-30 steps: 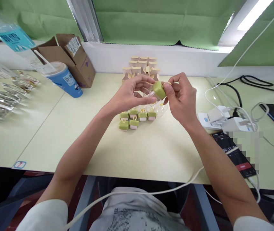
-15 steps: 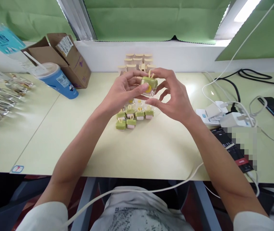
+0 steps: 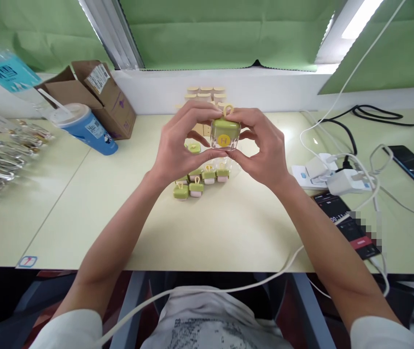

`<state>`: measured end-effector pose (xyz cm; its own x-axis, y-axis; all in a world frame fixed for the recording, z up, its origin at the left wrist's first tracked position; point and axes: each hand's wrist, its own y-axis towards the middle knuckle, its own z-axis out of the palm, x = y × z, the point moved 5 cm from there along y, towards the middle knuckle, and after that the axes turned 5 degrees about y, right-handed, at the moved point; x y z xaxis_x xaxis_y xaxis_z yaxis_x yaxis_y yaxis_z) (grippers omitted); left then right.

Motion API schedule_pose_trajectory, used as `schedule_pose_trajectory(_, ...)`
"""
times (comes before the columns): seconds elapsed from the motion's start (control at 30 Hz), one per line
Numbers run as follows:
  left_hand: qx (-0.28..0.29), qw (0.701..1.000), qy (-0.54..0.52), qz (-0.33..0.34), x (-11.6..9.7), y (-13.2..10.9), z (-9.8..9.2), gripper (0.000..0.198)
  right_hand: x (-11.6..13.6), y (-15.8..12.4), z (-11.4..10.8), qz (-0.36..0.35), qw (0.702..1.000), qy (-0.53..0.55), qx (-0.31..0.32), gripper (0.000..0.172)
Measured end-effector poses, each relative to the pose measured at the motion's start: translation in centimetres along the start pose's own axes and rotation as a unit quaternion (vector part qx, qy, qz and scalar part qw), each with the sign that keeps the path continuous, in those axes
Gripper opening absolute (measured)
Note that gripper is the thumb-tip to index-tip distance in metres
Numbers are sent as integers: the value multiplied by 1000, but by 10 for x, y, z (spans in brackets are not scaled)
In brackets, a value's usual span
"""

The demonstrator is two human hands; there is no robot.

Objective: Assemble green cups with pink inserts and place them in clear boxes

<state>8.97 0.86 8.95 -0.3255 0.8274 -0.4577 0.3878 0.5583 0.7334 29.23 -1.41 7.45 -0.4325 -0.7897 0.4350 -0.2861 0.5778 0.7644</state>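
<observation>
Between both hands, raised over the table, is a small clear case with a green lid (image 3: 225, 130), a yellow loop on top and a round yellow "H" sticker facing me. My left hand (image 3: 183, 145) grips its left side, thumb along the bottom edge. From the right, my right hand (image 3: 260, 145) holds it with fingers near the top and thumb underneath. Several similar green-lidded cases (image 3: 196, 187) stand on the table below, partly hidden by my left hand. Behind my hands, rows of small cream-coloured pieces (image 3: 206, 93) are partly covered.
To the left are a blue cup (image 3: 89, 128), an open cardboard box (image 3: 114, 104), a clear bottle (image 3: 12, 72) and several shiny metallic packets (image 3: 1, 160). On the right lie a white power strip (image 3: 303, 178) with chargers, cables and two phones (image 3: 412, 165). A white cable crosses my lap.
The case has turned so its "H" sticker faces me squarely and it sits upright. My right hand has closed in on it, and the view has shifted slightly.
</observation>
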Motion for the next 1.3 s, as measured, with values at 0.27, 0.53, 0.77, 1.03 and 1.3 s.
schedule_pose_trajectory(0.27,21,995,95,-19,2,-5,5,76,-6,-1,-2,16,1000,-21,-12,56)
schedule_pose_trajectory(0.53,60,993,90,-54,4,-9,11,71,-9,-4,-8,10,996,-85,-10,65)
schedule_pose_trajectory(0.77,51,997,11,-60,4,-6,15,83,5,4,-13,-3,998,-64,-26,55)
schedule_pose_trajectory(1.03,90,985,-91,-117,12,-4,14,90,-8,3,-1,-16,998,-20,48,50)
schedule_pose_trajectory(1.3,126,977,-97,-140,14,-3,14,66,-10,-3,9,-49,993,-93,63,35)
